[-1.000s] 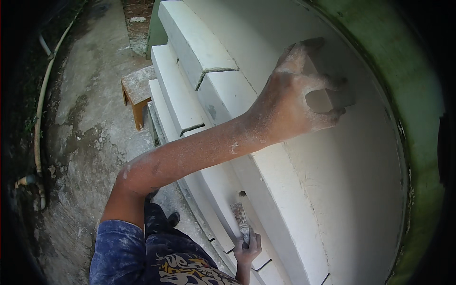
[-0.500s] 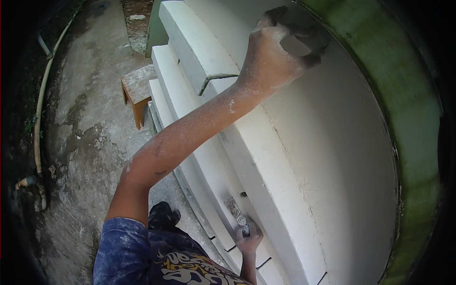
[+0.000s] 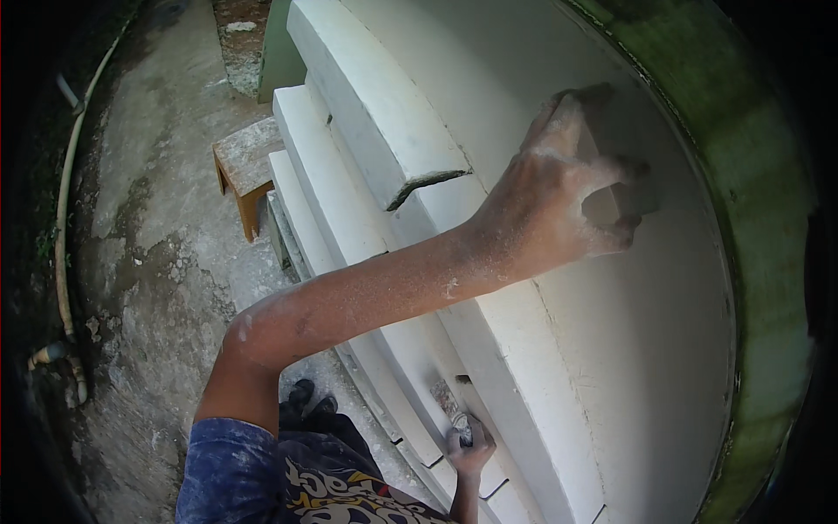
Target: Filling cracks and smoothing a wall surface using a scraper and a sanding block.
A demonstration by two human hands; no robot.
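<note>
My left hand (image 3: 554,196), dusted white, reaches across the white stepped ledges to the smooth white panel (image 3: 646,323). Its bent fingers press around a flat greyish piece (image 3: 602,205) against that panel; the piece is too blurred to name. Lower down, my right hand (image 3: 472,448) grips the handle of a scraper (image 3: 445,398) with a worn, whitish blade. That scraper lies close over one of the lower white ledges (image 3: 410,332). The broader ledge (image 3: 515,349) beside the panel has a dark gap at its joint (image 3: 428,183).
A curved green border (image 3: 764,288) edges the panel on the right. At the ledges' far left end stands a small wooden stool (image 3: 249,162), spattered white. A pipe (image 3: 65,218) runs along the stained concrete floor (image 3: 140,288) on the left.
My left hand has slid down and to the right over the panel, nearer the green border. My right hand still holds the scraper; the whole view has shifted a little.
</note>
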